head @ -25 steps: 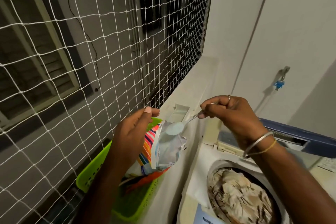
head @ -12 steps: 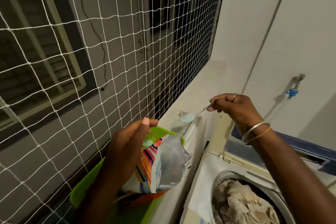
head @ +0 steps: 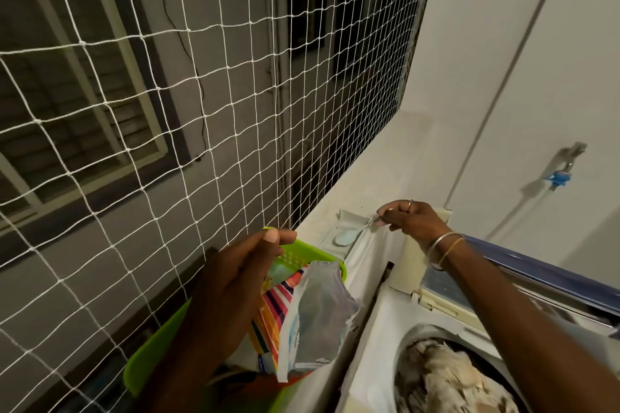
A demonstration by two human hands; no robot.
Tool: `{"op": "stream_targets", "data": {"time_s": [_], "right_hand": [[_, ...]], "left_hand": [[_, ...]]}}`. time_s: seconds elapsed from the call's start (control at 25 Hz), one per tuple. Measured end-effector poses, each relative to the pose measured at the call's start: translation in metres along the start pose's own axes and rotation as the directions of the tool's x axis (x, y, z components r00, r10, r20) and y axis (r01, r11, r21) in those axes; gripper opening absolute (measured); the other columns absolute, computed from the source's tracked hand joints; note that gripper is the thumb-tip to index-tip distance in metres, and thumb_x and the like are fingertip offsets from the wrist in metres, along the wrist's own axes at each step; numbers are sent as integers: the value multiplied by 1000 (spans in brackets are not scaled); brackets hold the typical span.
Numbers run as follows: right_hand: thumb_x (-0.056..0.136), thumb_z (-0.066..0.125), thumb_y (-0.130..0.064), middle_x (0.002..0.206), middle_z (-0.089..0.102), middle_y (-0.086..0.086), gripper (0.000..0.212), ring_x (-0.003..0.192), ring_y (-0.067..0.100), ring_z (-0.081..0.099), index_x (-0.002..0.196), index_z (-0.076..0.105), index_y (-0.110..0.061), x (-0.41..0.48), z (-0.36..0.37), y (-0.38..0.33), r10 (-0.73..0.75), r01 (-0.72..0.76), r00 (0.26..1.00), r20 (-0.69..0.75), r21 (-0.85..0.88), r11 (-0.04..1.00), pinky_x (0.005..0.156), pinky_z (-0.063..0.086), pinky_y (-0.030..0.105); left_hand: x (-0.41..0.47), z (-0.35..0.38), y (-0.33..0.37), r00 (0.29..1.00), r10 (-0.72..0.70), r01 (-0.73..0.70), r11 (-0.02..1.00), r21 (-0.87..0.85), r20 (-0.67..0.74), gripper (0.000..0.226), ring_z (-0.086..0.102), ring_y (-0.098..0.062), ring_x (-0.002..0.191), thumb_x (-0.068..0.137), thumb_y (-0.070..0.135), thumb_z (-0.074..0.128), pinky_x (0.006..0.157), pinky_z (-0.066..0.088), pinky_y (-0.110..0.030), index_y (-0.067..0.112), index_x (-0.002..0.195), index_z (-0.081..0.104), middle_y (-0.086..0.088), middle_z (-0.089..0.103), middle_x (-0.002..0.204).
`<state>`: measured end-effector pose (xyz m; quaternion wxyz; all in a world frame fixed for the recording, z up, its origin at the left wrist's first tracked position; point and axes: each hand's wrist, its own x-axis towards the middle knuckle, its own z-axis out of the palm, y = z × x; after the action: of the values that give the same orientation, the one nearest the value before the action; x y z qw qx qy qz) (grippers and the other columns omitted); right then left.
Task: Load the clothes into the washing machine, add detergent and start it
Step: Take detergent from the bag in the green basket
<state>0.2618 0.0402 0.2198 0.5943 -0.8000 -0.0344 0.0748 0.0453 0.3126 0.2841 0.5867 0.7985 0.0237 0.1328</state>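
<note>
Head view, right hand (head: 413, 219) pinching loaded spoon (head: 349, 237) over detergent tray (head: 349, 215), left hand (head: 231, 282) seemingly gripping detergent packet (head: 317, 315), clothes (head: 446, 379) in drum (head: 411, 335)

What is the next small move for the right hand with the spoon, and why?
Probably tip the spoon so the powder falls into the tray. The right hand pinches its handle, and its bowl, which looks loaded with pale powder, sits over the tray. The left hand holds the packet in the basket.
</note>
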Motion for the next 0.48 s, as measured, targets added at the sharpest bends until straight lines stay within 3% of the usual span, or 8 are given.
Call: {"op": "stream_targets", "data": {"time_s": [0.12,0.32,0.48], "right_hand": [[93,61,-3,80,73,6,13,68,5,65,91,73,-5,9,4,-4,-17,21,999,39,-102,995,58,48,11],[89,64,3,67,67,-5,21,59,-1,56,79,71,-14,25,1,-10,-89,118,988,127,-244,963,57,46,12],[89,64,2,48,54,-15,25,47,-4,46,74,68,-16,33,-5,-7,-126,159,984,127,-300,941,57,40,9]], "left_hand": [[0,-3,0,1000,-9,9,1000,-29,0,43,70,4,93,88,58,38,74,52,-8,39,106,72,23,74,99],[0,-5,4,1000,-1,3,997,-78,16,36,72,1,91,99,52,45,73,54,-10,30,109,73,18,76,98],[-1,-4,2,999,-7,9,999,-41,41,45,70,3,97,88,67,41,75,52,-8,41,106,73,21,74,103]]}}
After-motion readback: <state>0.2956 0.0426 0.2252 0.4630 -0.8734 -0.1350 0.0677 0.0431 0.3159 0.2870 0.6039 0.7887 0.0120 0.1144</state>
